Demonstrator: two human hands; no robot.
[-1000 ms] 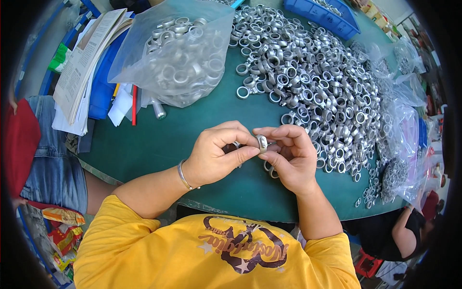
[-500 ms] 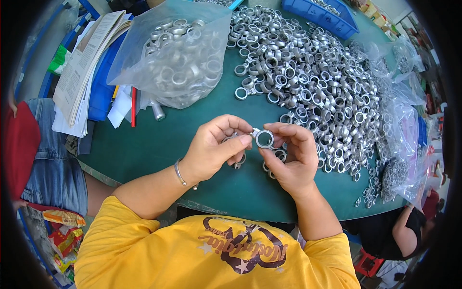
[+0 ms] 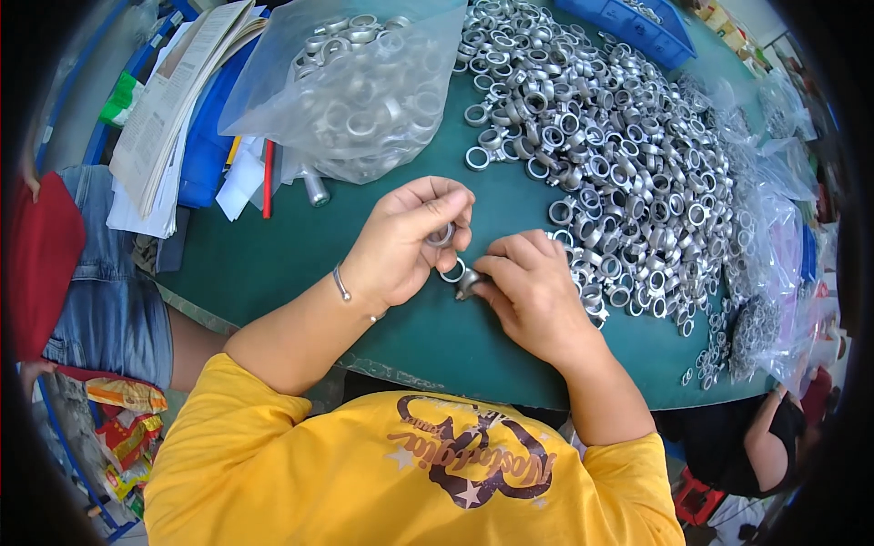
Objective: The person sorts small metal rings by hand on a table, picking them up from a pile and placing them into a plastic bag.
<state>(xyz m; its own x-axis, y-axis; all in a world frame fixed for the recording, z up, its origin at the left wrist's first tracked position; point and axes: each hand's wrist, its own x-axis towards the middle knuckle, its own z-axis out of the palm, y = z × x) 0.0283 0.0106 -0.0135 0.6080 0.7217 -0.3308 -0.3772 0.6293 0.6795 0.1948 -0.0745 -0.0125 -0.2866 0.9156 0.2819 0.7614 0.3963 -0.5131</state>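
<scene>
My left hand (image 3: pixel 401 241) is closed, palm side turned inward, with a silver metal ring (image 3: pixel 442 237) held against its curled fingers. Between the two hands, close to the left fingertips, a second ring (image 3: pixel 453 270) shows its round opening; I cannot tell which hand bears it. My right hand (image 3: pixel 539 296) pinches a small metal ring clamp (image 3: pixel 467 285) between thumb and fingers, low over the green table. Right of this hand spreads a big heap of similar metal rings (image 3: pixel 628 173), its nearest pieces beside my knuckles.
A clear plastic bag of rings (image 3: pixel 364 118) lies at the back left, near a red pen (image 3: pixel 269 177) and stacked papers (image 3: pixel 168 118). A blue bin (image 3: pixel 646 32) stands behind the heap. Plastic bags (image 3: pixel 774 246) line the right side. Another person's denim-clad leg (image 3: pixel 114 282) is at left.
The hands have drawn apart from the ring they held up together. My right hand has turned palm down and lowered with a ring clamp; my left has risen slightly. The view has shifted.
</scene>
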